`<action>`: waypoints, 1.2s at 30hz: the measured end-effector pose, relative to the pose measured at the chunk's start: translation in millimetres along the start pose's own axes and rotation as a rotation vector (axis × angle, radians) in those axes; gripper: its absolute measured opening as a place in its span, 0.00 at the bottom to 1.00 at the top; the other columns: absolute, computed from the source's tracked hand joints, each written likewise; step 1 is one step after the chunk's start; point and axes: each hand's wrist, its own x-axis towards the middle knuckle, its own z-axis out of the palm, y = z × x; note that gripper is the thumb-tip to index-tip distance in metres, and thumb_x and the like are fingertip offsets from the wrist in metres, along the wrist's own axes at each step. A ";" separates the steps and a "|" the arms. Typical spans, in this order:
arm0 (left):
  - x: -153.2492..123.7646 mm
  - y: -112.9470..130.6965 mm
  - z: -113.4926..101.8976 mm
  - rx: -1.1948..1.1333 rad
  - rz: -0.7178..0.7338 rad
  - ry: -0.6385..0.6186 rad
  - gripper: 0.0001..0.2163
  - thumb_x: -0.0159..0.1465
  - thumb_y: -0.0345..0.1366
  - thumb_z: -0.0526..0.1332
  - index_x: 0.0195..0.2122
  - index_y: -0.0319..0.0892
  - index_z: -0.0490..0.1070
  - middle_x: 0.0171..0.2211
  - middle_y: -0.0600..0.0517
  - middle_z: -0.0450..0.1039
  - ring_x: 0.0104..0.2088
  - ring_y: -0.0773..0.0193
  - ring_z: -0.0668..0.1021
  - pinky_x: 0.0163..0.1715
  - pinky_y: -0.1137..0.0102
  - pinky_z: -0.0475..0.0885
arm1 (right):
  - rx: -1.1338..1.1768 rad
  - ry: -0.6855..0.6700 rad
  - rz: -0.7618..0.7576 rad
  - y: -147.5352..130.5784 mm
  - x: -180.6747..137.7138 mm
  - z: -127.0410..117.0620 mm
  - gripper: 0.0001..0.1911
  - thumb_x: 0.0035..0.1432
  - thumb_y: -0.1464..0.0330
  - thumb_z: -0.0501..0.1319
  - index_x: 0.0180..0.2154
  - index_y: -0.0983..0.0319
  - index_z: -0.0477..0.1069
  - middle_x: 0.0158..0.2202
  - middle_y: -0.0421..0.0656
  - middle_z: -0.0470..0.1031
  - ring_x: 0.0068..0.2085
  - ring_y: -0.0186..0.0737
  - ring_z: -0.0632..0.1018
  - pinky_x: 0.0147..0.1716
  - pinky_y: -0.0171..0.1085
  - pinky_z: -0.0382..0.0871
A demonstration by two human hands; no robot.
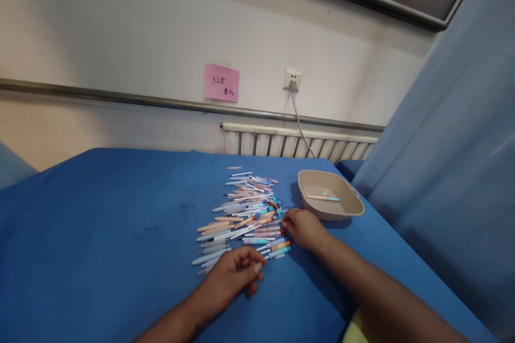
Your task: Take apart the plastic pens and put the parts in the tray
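Lowest in the frame, two bare forearms reach up from the bottom edge onto a blue cloth-covered table (100, 225). The left hand (233, 273), just below centre, rests knuckles-up with its fingers curled loosely under; whether it holds anything cannot be told, since the fingertips are tucked out of sight. It sits at the near edge of a heap of pens (245, 214), touching or almost touching the lowest ones.

Slightly higher and to the right of centre, the right hand (306, 228) lies palm down with its fingertips pinched in at the right edge of the heap, seemingly closing on one pen there (the grasp itself is too small to confirm). Its place between heap and bowl suggests it works as the picking hand.

The pens fill the centre of the frame: a loose scatter of many slim barrels in white, pale blue, peach and orange, most lying roughly crosswise, overlapping.

Right of centre, just beyond the right hand, stands a shallow beige bowl (350, 206). A single white pen with a teal tip (323, 198) lies inside it.

Farther back, a white radiator (298, 142) runs below a wall socket (292, 80) with a cable plugged in. A pink sticky note (221, 82) hangs on the wall above centre. A blue curtain (450, 144) fills the right side.
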 end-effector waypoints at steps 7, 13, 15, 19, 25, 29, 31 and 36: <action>-3.8 33.6 -35.4 0.056 0.142 0.342 0.13 0.54 0.44 0.64 0.34 0.39 0.69 0.23 0.57 0.67 0.18 0.73 0.66 0.19 0.77 0.62 | 0.145 0.001 -0.072 -25.9 -31.7 -0.1 0.07 0.60 0.70 0.55 0.37 0.60 0.72 0.36 0.42 0.77 0.37 0.37 0.75 0.35 0.32 0.62; -12.0 45.1 -49.8 0.462 0.111 0.204 0.10 0.57 0.41 0.59 0.29 0.38 0.70 0.22 0.56 0.66 0.20 0.70 0.65 0.20 0.76 0.60 | 0.172 -0.100 -0.196 -5.7 -47.3 5.7 0.04 0.58 0.73 0.58 0.35 0.62 0.72 0.35 0.43 0.75 0.36 0.38 0.74 0.35 0.33 0.63; -16.0 46.5 -48.5 0.666 0.113 0.120 0.09 0.59 0.39 0.57 0.29 0.39 0.71 0.23 0.56 0.66 0.22 0.69 0.66 0.22 0.76 0.60 | 0.160 -0.125 -0.238 0.7 -47.0 3.9 0.04 0.57 0.74 0.59 0.35 0.62 0.72 0.36 0.44 0.74 0.38 0.39 0.74 0.37 0.34 0.63; -20.5 47.1 -42.9 1.015 0.103 0.008 0.08 0.61 0.35 0.55 0.30 0.41 0.72 0.23 0.56 0.67 0.24 0.67 0.68 0.25 0.75 0.59 | 0.150 -0.167 -0.274 2.9 -46.2 1.0 0.07 0.57 0.74 0.59 0.38 0.62 0.73 0.39 0.45 0.74 0.42 0.41 0.74 0.42 0.36 0.64; -20.8 40.4 -32.5 1.267 0.144 -0.072 0.08 0.62 0.33 0.54 0.32 0.45 0.73 0.30 0.53 0.75 0.31 0.63 0.73 0.30 0.73 0.61 | 0.120 -0.202 -0.286 -3.5 -47.4 1.1 0.10 0.57 0.72 0.59 0.42 0.61 0.73 0.43 0.47 0.73 0.48 0.44 0.72 0.48 0.39 0.63; -23.2 37.9 -26.9 1.320 0.138 -0.095 0.07 0.63 0.34 0.55 0.32 0.45 0.72 0.29 0.53 0.75 0.30 0.63 0.74 0.29 0.73 0.61 | 0.079 -0.223 -0.286 -7.9 -48.9 2.7 0.10 0.56 0.72 0.60 0.41 0.62 0.72 0.47 0.49 0.72 0.49 0.45 0.71 0.49 0.39 0.62; -24.4 37.5 -24.7 1.326 0.144 -0.106 0.07 0.63 0.34 0.55 0.32 0.45 0.71 0.30 0.53 0.75 0.30 0.63 0.74 0.29 0.73 0.61 | 0.064 -0.225 -0.285 -9.6 -49.9 3.9 0.09 0.56 0.72 0.60 0.41 0.62 0.71 0.45 0.48 0.72 0.48 0.45 0.72 0.48 0.39 0.63; -24.8 37.0 -20.7 1.338 0.141 -0.111 0.05 0.62 0.34 0.56 0.31 0.45 0.71 0.30 0.54 0.75 0.30 0.63 0.74 0.29 0.73 0.62 | 0.072 -0.214 -0.317 -9.4 -50.7 5.7 0.07 0.55 0.75 0.59 0.38 0.63 0.69 0.42 0.48 0.72 0.46 0.45 0.72 0.45 0.38 0.63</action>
